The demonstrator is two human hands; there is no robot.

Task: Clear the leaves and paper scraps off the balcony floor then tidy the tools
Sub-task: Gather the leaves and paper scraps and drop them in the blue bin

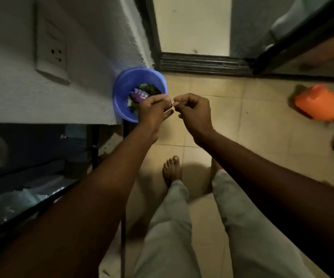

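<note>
- Leaves (154,89) and a purple scrap of wrapper (140,94) lay piled inside a blue bin (122,85), just beyond the left fingers and partly hidden behind them.
- The bin stood on the floor against the corner of the white wall, to the far left of both sets of fingertips.
- The left hand (153,112) hung over the bin's near rim, its fingers (167,113) fairly straight, close together and holding nothing that showed.
- The right hand (195,111) was level with it. Its fingers (190,101) were curled tight into the palm, with the thumb tip nearly meeting the left fingertips (whether a small scrap was pinched there, I could not tell).
- Beige floor tiles (252,129) spread out below and to the right of the right fingers.
- An orange dustpan (320,103), blurred, lay on the tiles well apart to the right of the right fingers.
- A dark door sill (204,62) ran across the floor beyond both sets of fingertips.
- A wall socket (51,55) sat on the white wall well to the left of the left fingers.
- A bare foot (172,169) stood on the tiles nearer the person than the fingers, below the gap between the wrists.
</note>
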